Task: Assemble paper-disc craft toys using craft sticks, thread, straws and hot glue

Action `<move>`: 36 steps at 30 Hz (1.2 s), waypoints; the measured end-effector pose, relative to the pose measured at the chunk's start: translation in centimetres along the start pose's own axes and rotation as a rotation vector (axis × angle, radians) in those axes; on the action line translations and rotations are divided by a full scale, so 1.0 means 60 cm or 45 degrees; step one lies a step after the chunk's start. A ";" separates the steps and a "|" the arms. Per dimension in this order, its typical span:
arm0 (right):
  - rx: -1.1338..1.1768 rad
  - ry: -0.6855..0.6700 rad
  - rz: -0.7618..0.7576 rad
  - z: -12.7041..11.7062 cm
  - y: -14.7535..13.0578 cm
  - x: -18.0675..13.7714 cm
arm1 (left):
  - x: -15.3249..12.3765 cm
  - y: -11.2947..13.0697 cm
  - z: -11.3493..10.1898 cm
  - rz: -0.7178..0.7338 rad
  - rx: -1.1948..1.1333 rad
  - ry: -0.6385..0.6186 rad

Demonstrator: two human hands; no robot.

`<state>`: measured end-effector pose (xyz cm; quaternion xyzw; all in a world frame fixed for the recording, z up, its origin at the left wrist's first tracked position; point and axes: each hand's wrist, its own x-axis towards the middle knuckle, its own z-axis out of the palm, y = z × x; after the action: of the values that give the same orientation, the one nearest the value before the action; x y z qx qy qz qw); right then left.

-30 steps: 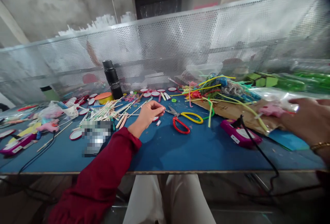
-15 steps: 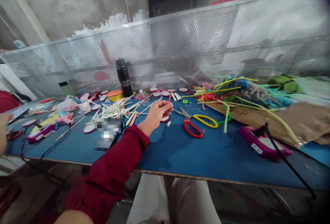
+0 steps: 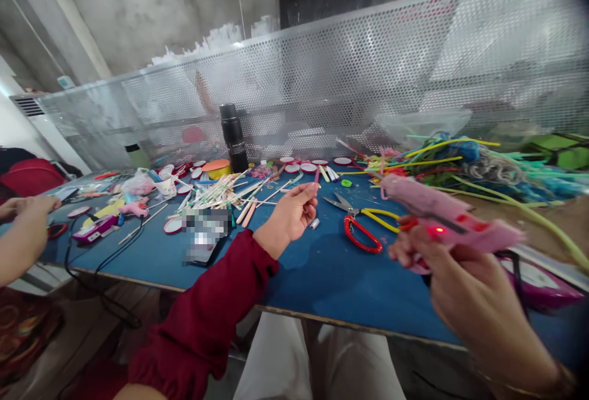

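Pink glue gun [image 3: 442, 219] in right hand [image 3: 464, 289].

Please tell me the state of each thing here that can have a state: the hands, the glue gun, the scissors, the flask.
left hand: pinching a thin stick
right hand: gripping the pink glue gun
pink glue gun: red light on
scissors: lying open on the table
black flask: upright

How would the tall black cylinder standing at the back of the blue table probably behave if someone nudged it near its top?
The black cylinder stands upright, tall and narrow on a small base, so a nudge near its top would probably tip it. Once down, its round body would likely roll until the sticks heaped in front of it or the mesh screen behind stopped it. It looks rigid; its weight cannot be judged.
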<state>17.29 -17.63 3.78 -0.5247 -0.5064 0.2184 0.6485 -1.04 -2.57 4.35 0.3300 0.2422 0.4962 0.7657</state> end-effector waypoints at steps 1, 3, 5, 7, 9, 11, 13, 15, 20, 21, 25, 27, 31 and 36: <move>0.051 -0.066 -0.002 0.019 0.002 0.000 | 0.001 0.000 -0.002 0.012 -0.002 0.013; 0.082 -0.151 -0.004 0.042 0.009 0.000 | 0.004 0.000 -0.003 0.038 -0.011 0.021; 0.032 -0.176 -0.001 0.049 0.018 0.002 | 0.006 -0.001 -0.003 0.045 -0.002 0.012; -0.039 -0.201 0.005 0.047 0.028 0.004 | 0.007 -0.002 -0.002 0.042 0.023 -0.002; -0.090 -0.219 0.006 0.045 0.035 0.007 | 0.006 -0.005 -0.001 0.045 0.051 -0.019; -0.091 -0.223 0.021 0.045 0.039 0.008 | 0.006 -0.007 0.000 0.060 0.078 -0.032; -0.053 -0.228 0.045 0.046 0.042 0.009 | 0.005 -0.008 0.000 0.073 0.107 -0.031; -0.013 -0.234 0.073 0.047 0.045 0.008 | 0.006 -0.010 0.000 0.082 0.127 -0.019; 0.051 -0.213 0.105 0.048 0.054 0.006 | 0.008 -0.011 -0.001 0.076 0.121 -0.004; 0.055 -0.219 0.102 0.048 0.055 0.006 | 0.008 -0.011 -0.001 0.075 0.117 -0.008; 0.073 -0.232 0.110 0.050 0.052 0.007 | 0.006 -0.011 -0.001 0.086 0.112 -0.022; 0.088 -0.230 0.114 0.051 0.053 0.007 | 0.006 -0.011 -0.001 0.089 0.125 -0.029; 0.123 -0.235 0.124 0.050 0.063 0.007 | 0.005 -0.011 -0.002 0.090 0.169 -0.039; 0.188 -0.246 0.140 0.050 0.067 0.006 | 0.006 -0.010 -0.002 0.083 0.162 -0.033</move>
<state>15.77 -14.52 0.10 -0.4789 -0.5196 0.3397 0.6206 -0.61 -2.41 3.83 0.3921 0.2524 0.5000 0.7297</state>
